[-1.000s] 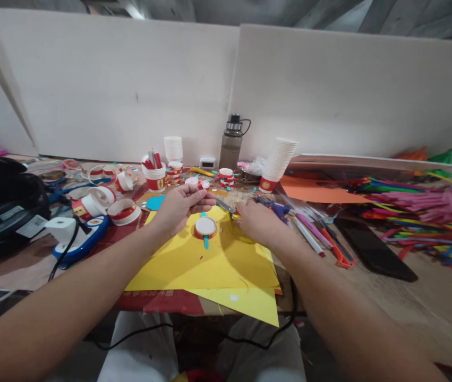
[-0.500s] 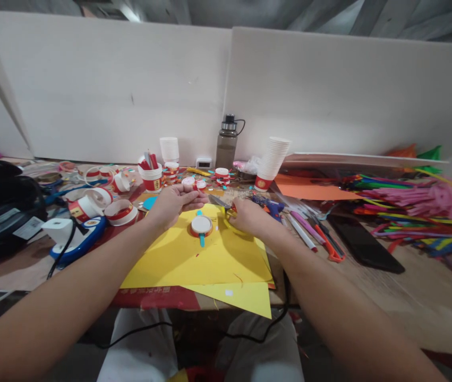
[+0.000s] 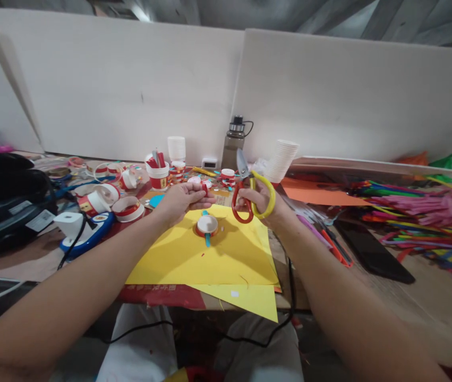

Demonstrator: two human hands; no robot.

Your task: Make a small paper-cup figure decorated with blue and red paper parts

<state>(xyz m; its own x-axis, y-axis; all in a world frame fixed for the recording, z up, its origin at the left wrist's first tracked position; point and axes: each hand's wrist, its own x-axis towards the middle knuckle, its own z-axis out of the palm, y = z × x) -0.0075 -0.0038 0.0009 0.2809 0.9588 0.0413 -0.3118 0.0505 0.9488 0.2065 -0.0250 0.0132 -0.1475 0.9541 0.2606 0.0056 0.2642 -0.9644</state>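
My right hand (image 3: 259, 201) holds a pair of scissors (image 3: 242, 165) with one yellow and one red handle; the blades point up and look closed. My left hand (image 3: 186, 200) is pinched on a small red piece (image 3: 205, 188), partly hidden by the fingers. Between and below the hands, a cut-off paper cup bottom (image 3: 207, 225) lies on yellow paper (image 3: 170, 260), with blue-green strips sticking out at its top and bottom. A tiny red scrap (image 3: 203, 255) is on the paper.
Behind stand a water bottle (image 3: 233, 142), a stack of paper cups (image 3: 283, 159) and a cup of red sticks (image 3: 158, 175). Cut cup rings (image 3: 127, 208) and a blue-and-white power strip (image 3: 90, 233) are at left. Right are a phone (image 3: 373, 252) and colourful pipe cleaners (image 3: 428, 201).
My right hand has raised and turned the scissors from pointing left near my left hand to pointing upward. My left hand keeps its pinch. The whole view has shifted slightly.
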